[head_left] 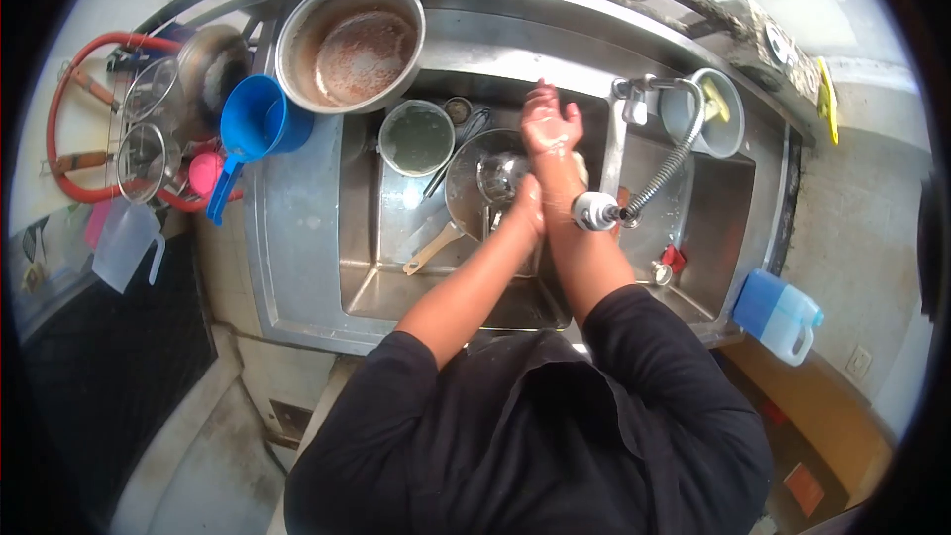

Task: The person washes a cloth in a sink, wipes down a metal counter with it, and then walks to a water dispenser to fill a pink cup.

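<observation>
My right hand [550, 124] is stretched over the sink, palm up, wet with some suds, its fingers apart and nothing in it. Against the inner side of my right forearm lies my left hand [532, 200]; its fingers are hidden under the forearm. A small pale yellowish thing [581, 170] shows at the far side of the right wrist, too hidden to name. Below the hands, the left basin [396, 292] holds a wooden-handled pan [464, 188] with a clear bowl [500, 176] in it. The faucet's spray head [595, 211] hangs above my right forearm.
A pot of cloudy water [417, 139] stands in the left basin. On the left ledge are a large pot [352, 45] and blue dipper [256, 119]. A bucket [701, 114] is at the back right, a blue jug [778, 315] right of the sink. Strainers [149, 160] hang left.
</observation>
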Tool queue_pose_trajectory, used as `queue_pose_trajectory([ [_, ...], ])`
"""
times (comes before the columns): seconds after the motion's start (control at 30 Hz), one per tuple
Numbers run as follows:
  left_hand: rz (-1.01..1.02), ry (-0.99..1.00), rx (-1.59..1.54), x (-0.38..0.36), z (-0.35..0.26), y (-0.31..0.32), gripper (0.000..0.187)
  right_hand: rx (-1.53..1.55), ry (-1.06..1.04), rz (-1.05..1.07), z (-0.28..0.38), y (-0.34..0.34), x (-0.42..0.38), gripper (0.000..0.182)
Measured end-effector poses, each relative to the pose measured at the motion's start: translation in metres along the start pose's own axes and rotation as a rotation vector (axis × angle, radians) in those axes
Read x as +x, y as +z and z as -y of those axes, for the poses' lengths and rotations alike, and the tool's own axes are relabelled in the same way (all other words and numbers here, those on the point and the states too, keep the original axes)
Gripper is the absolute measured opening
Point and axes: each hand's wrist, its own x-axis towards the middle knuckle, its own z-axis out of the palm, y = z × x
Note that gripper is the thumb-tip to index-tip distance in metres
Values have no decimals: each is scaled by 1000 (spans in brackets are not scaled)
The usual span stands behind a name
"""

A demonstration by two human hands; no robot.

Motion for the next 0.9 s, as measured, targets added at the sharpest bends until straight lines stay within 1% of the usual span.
queue_pose_trajectory([
  [0.07,-336,188,174,1,-20,47,38,-83,82,-63,-12,6,-22,45],
  [0.1,-460,182,184,-3,-11,58,37,-175,85,-87,-9,12,-28,42],
  [0.13,-450,167,187,-7,7,54,37,-271,92,-117,-4,20,-33,39],
  [0.17,-489,168,294,-10,28,40,34,-498,11,-125,4,25,-35,33],
  [0.2,-530,171,401,-15,44,31,32,-822,-116,-165,18,23,-35,32],
  [0.23,-530,165,401,-24,56,33,32,-814,-211,-162,46,5,-32,33],
  [0.27,-452,216,451,-32,65,41,32,-804,-301,-157,72,-8,-30,35],
  [0.3,-369,270,503,-34,67,48,33,-683,-370,-230,77,4,-42,43],
  [0.33,-365,274,507,-34,66,56,33,-560,-435,-304,81,17,-54,51],
  [0.4,-526,340,344,-35,67,63,35,-472,-460,-251,78,59,-66,68],
  [0.47,-535,355,319,-41,63,59,34,-257,-329,-157,86,94,-64,79],
  [0.5,-539,399,448,-42,60,57,33,-33,-90,-139,115,92,-48,73],
  [0.53,-538,440,581,-43,58,58,32,-29,-88,-132,146,71,-29,73],
  [0.57,-568,508,664,-44,58,62,35,-195,-44,-73,177,45,-7,63],
  [0.6,-560,510,670,-44,51,51,35,-363,-1,-14,155,60,-11,54],
  [0.63,-657,521,1075,-46,43,38,36,-694,-535,-400,127,67,-16,47],
  [0.67,-746,522,1482,-46,37,29,37,-694,-533,-393,110,67,-20,47],
  [0.73,-743,533,1503,-47,36,40,39,-1918,-1104,-389,94,61,-25,40],
  [0.77,-740,538,1524,-49,37,46,40,-1921,-1097,-389,91,60,-31,40],
  [0.83,-739,549,1542,-53,42,61,42,-2050,-1272,-325,84,61,-39,42],
  [0.87,-686,582,1492,-51,46,68,43,-2108,-1364,-281,78,63,-42,44],
  [0.9,-634,619,1442,-50,46,71,44,-2178,-1236,-400,74,59,-49,53],
])
